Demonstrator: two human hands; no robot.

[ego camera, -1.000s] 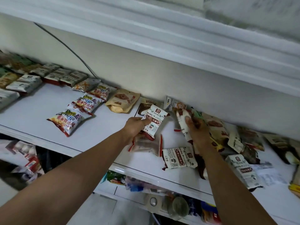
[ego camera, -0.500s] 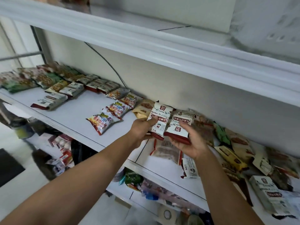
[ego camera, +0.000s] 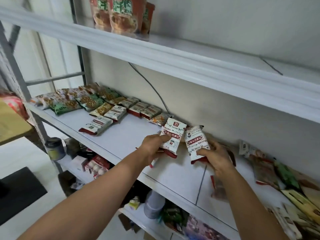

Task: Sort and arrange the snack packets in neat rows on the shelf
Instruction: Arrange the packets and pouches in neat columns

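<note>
My left hand (ego camera: pixel 153 147) grips a white-and-red snack packet (ego camera: pixel 172 134) above the middle of the white shelf (ego camera: pixel 131 135). Just to its right, my right hand (ego camera: pixel 215 155) holds a second packet of the same kind (ego camera: pixel 194 142). Both packets are lifted off the shelf board, side by side. Neat rows of matching white-and-red packets (ego camera: pixel 97 125) and green-and-brown packets (ego camera: pixel 86 101) lie at the shelf's left. A loose heap of mixed packets (ego camera: pixel 277 172) covers the right end.
An upper shelf (ego camera: pixel 155 49) overhangs close above, with red-and-green bags (ego camera: pixel 121 14) standing on it. A grey cable (ego camera: pixel 152 87) runs down the back wall. The lower shelf (ego camera: pixel 155 222) holds cluttered goods. A metal upright (ego camera: pixel 19 84) stands at the left.
My view swung left and up. Both hands lifted their packets and carried them leftward, and the right hand's packet now stands upright beside the left one.
</note>
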